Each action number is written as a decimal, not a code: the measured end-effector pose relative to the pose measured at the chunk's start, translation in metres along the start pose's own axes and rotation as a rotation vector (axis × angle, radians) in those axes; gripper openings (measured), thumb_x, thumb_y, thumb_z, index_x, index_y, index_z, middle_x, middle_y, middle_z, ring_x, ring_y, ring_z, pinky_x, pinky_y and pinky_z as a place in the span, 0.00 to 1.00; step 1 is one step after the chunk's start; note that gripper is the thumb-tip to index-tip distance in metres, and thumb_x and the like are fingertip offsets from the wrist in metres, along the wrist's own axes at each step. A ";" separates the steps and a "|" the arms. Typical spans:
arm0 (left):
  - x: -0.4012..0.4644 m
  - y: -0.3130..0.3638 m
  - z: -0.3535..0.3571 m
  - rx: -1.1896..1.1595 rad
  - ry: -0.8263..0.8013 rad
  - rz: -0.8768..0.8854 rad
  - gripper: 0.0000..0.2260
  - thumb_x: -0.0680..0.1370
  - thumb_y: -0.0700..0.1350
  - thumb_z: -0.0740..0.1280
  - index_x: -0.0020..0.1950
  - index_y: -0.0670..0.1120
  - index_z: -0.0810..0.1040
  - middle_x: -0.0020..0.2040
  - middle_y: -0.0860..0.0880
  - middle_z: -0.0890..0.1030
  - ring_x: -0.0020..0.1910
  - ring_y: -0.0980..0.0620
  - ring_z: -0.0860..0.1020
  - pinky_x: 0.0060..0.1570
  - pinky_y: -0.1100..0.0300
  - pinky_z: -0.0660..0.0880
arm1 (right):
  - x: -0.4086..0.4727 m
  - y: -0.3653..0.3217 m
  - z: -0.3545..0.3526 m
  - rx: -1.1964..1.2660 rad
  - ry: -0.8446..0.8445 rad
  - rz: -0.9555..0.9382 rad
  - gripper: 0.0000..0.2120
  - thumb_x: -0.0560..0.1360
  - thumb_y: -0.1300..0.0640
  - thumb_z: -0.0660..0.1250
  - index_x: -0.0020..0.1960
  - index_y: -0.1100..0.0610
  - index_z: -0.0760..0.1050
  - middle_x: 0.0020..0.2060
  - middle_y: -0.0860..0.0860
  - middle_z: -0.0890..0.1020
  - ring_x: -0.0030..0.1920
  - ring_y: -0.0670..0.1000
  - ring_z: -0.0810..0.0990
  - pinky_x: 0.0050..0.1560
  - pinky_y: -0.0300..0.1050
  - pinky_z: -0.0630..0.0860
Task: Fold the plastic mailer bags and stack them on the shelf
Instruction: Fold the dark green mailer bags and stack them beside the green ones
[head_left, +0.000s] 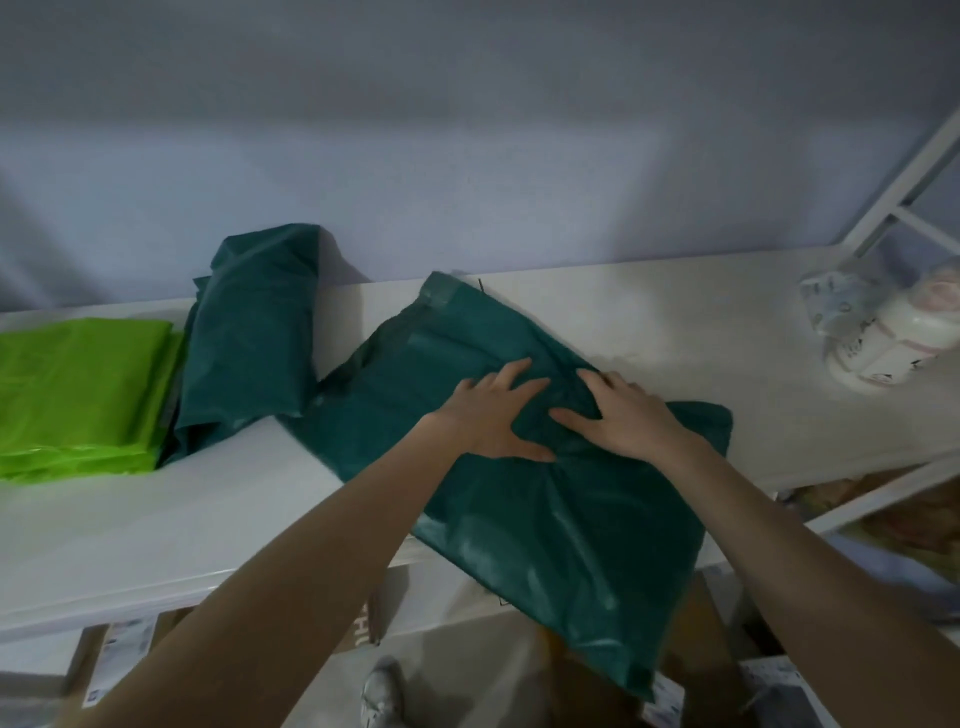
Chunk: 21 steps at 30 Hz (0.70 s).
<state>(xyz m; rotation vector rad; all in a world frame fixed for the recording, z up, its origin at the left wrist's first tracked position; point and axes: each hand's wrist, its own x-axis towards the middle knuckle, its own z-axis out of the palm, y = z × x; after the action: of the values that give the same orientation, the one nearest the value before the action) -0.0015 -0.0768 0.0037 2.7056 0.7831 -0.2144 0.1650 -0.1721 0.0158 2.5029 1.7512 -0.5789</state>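
Forearms nearest the camera, reaching up and forward over the shelf (156, 519). White shelf board ran left to right against the wall; its front edge lay close under the arms.

Dark green mailer bag (545, 499) lay slantwise across the shelf, its near end hanging past the front edge, its far corner close to the wall. Left hand (491, 415) and right hand (618, 415) both rested flat on its middle, fingers spread and straight, pressing, gripping nothing.

Second dark green bag (249, 338) stood slumped against the wall to the left, loosely folded. Stack of lime green bags (78, 389) lay flat at far left, just beside it.

White packet (883, 338) sat at the right end, well apart.

Judged: smoothing step, fold not yet made. Next move called for lifting the overhanging end and bringing it over the middle. Open board lay right of the bag; the overhang could slip off the front edge.
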 end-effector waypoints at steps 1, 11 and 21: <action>-0.002 -0.003 -0.001 0.016 0.013 -0.024 0.43 0.70 0.69 0.63 0.77 0.55 0.48 0.77 0.51 0.43 0.76 0.47 0.52 0.72 0.42 0.52 | -0.003 0.000 0.001 0.032 -0.016 0.021 0.39 0.72 0.28 0.48 0.76 0.46 0.47 0.75 0.52 0.57 0.72 0.57 0.60 0.68 0.55 0.62; -0.025 -0.041 -0.013 0.147 0.478 -0.375 0.23 0.79 0.53 0.60 0.71 0.47 0.63 0.70 0.45 0.63 0.67 0.44 0.64 0.64 0.49 0.63 | -0.004 -0.015 0.006 0.165 -0.028 0.006 0.34 0.75 0.31 0.48 0.75 0.45 0.48 0.74 0.51 0.59 0.72 0.56 0.60 0.67 0.55 0.64; -0.043 -0.086 0.000 -0.783 0.457 -0.811 0.23 0.79 0.47 0.62 0.71 0.40 0.60 0.67 0.40 0.70 0.64 0.40 0.70 0.63 0.50 0.68 | 0.035 -0.005 0.007 0.777 0.282 0.321 0.28 0.76 0.53 0.61 0.72 0.59 0.57 0.64 0.59 0.71 0.62 0.60 0.70 0.59 0.48 0.70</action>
<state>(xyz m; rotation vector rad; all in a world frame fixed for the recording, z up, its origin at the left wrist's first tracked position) -0.0840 -0.0288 -0.0087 1.6005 1.6431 0.4627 0.1687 -0.1403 -0.0014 3.4373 1.2833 -1.0873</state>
